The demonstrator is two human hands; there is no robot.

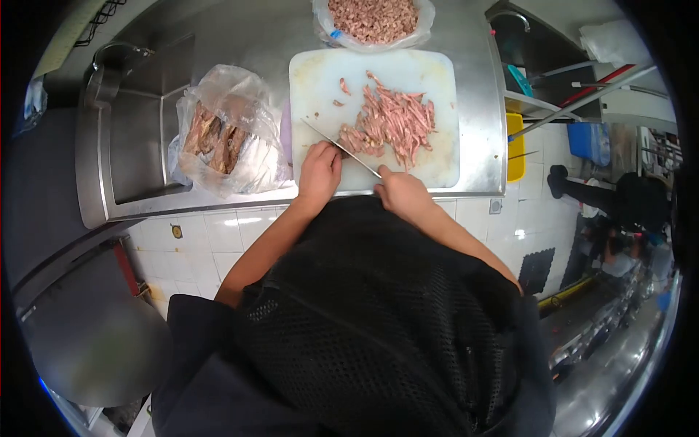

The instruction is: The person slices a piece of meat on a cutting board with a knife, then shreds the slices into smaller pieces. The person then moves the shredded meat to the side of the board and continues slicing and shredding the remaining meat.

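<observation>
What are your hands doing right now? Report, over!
Right hand gripping knife. Left hand flat on cutting board, beside the blade. Meat strips piled mid-board. Nothing blocking the blade.

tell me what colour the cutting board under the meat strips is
White, with faint stains; the cutting board shows best in the head view.

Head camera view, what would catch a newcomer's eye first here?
First, the pile of pink meat strips on the white cutting board at the middle of the steel counter, with a long knife lying across the board's near edge. The right hand has its grip on the handle and the left hand rests by the blade. A bag of chopped meat sits beyond the board, and a bag of meat slabs to its left.
</observation>
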